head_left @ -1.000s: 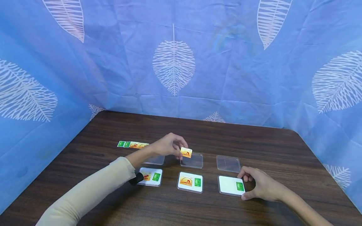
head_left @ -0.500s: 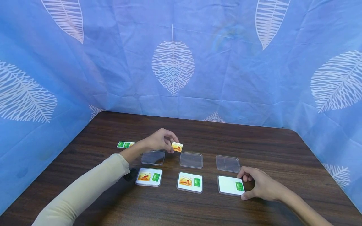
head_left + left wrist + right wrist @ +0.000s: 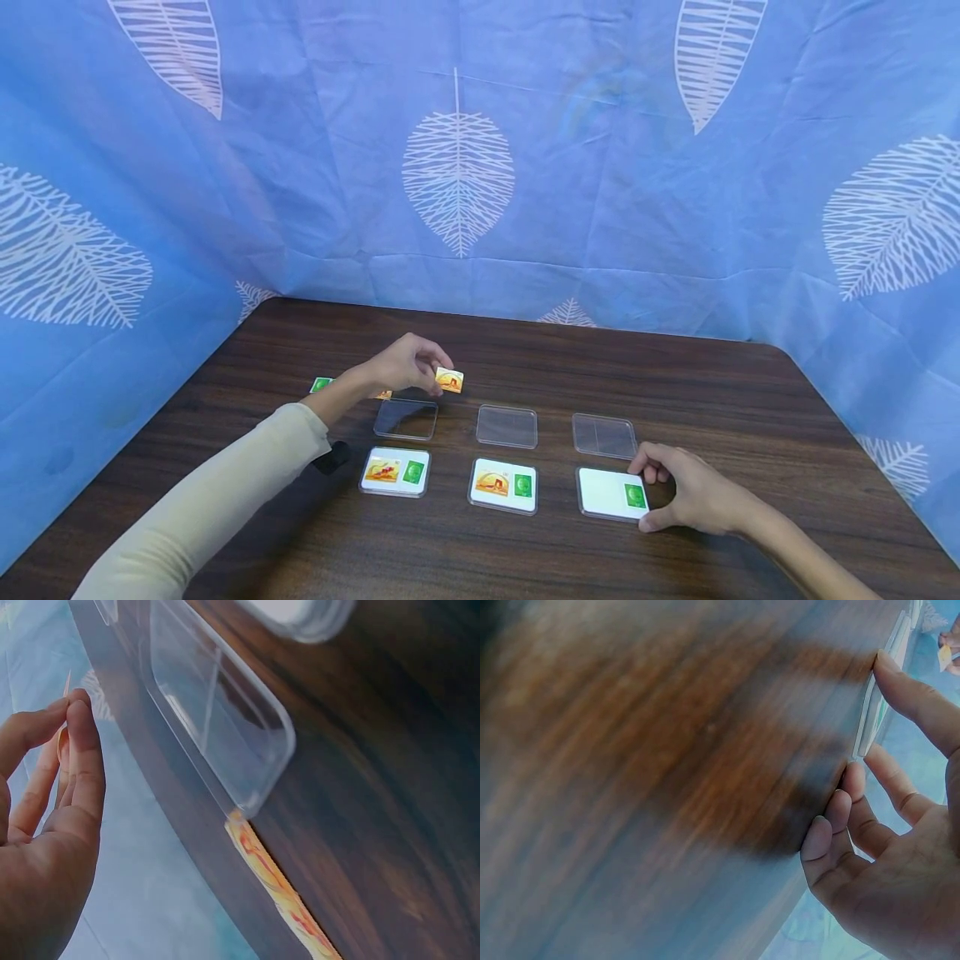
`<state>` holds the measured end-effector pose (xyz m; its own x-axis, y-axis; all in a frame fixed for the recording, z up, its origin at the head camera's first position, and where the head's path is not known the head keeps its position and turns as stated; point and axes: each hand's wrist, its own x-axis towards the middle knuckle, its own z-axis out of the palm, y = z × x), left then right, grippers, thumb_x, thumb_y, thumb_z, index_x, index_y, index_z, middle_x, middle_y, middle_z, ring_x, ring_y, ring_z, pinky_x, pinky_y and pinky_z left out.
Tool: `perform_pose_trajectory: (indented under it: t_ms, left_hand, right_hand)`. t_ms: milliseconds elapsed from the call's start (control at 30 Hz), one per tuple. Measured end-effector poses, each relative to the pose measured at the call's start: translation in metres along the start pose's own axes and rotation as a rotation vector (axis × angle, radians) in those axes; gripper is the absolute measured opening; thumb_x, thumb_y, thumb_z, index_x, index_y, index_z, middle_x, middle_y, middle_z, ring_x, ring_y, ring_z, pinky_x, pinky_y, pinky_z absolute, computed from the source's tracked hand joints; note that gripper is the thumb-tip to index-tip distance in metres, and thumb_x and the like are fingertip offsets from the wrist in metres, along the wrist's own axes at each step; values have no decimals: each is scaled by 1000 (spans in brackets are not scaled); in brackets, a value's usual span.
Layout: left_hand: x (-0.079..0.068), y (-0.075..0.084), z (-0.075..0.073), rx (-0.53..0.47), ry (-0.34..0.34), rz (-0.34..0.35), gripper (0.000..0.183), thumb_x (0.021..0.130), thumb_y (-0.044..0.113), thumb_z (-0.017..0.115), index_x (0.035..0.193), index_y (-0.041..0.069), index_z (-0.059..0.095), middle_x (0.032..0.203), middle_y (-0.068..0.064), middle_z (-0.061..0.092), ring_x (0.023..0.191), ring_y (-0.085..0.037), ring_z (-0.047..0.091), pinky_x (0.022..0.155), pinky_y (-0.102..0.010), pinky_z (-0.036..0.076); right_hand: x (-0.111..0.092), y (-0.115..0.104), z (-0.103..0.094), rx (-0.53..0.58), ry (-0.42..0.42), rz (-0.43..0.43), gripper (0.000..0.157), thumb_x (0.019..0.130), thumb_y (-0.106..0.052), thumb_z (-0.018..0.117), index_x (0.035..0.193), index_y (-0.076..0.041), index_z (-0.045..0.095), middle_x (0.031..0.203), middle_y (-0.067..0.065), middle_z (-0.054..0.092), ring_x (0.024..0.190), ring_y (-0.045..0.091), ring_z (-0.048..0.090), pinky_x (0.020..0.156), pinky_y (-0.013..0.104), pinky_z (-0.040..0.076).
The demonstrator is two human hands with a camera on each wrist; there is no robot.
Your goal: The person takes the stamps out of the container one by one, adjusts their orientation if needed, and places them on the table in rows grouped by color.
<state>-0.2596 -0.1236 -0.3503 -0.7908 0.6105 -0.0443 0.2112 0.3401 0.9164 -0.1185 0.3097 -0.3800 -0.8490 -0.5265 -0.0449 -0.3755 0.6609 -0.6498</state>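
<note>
Two cases (image 3: 497,506) have both stamps (image 3: 522,486); right hand (image 3: 701,493) grips a third case (image 3: 602,493), green only! Left hand (image 3: 405,364) pinches an orange stamp (image 3: 449,381), lids (image 3: 507,426) off, below its fingers.

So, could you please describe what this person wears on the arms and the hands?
On the person's left is a plain, long cream sleeve, its cuff ending short of the wrist. A small black rounded object shows beside it; I cannot tell what it is. The right forearm shows no sleeve. The left hand and right hand wear no gloves.
</note>
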Motion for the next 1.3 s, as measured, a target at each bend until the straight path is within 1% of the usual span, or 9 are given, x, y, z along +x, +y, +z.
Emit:
perform_pose_trajectory:
  t_ms: [133,333,433,500,667,867,1100,1300]
  left_hand:
    - [-2,-4,-4,2,1,-3,31,91,-19,58,122,-16,61,103,-20,63,86,-28,73,84,-40,60]
    - [-4,-8,-6,13,-3,2,30,91,-18,58,121,-15,62,105,-21,64,87,-30,73,84,-40,60]
    - [-5,-9,-7,24,1,4,31,91,-17,58,121,-14,62,106,-20,64,86,-28,73,82,-38,60]
    - [-6,-9,-8,40,10,6,31,90,-17,60,120,-13,63,105,-19,65,83,-25,71,79,-36,60]
    - [-6,-11,-10,127,44,31,29,87,-14,67,116,-9,67,105,-17,68,79,-18,63,72,-31,56]
    - [-7,-13,-13,210,82,39,26,87,-14,69,112,-7,69,103,-15,68,80,-19,61,75,-31,55]
    - [-8,-18,-17,313,129,44,25,85,-11,74,109,-5,73,103,-12,65,81,-19,56,72,-29,50]
    - [-10,-21,-20,363,150,46,26,84,-9,77,108,-3,75,102,-11,64,81,-19,54,72,-29,48]
  right_hand:
    - [-1,0,0,-5,4,-9,53,72,-26,95,108,-9,61,92,1,47,82,8,41,69,28,37]
    - [-1,1,0,-18,2,4,53,72,-28,95,108,-10,61,92,1,48,83,7,42,70,27,37]
    - [-1,1,1,-15,1,2,53,72,-29,95,108,-10,61,92,1,48,83,7,42,70,27,37]
    - [-1,1,1,-14,3,-1,53,72,-29,95,108,-10,61,92,1,48,83,8,42,70,28,37]
    - [-1,2,1,-21,7,2,53,71,-29,95,107,-10,61,91,1,48,83,7,42,70,27,37]
    - [-1,2,1,-15,5,6,53,71,-28,95,107,-11,61,92,1,48,83,7,42,70,27,37]
    - [-3,0,1,-20,2,0,52,72,-20,95,109,-8,60,92,1,47,82,8,41,69,28,36]
    - [-3,-1,0,-26,-1,12,52,72,-20,94,109,-8,60,92,1,47,82,8,40,69,28,36]
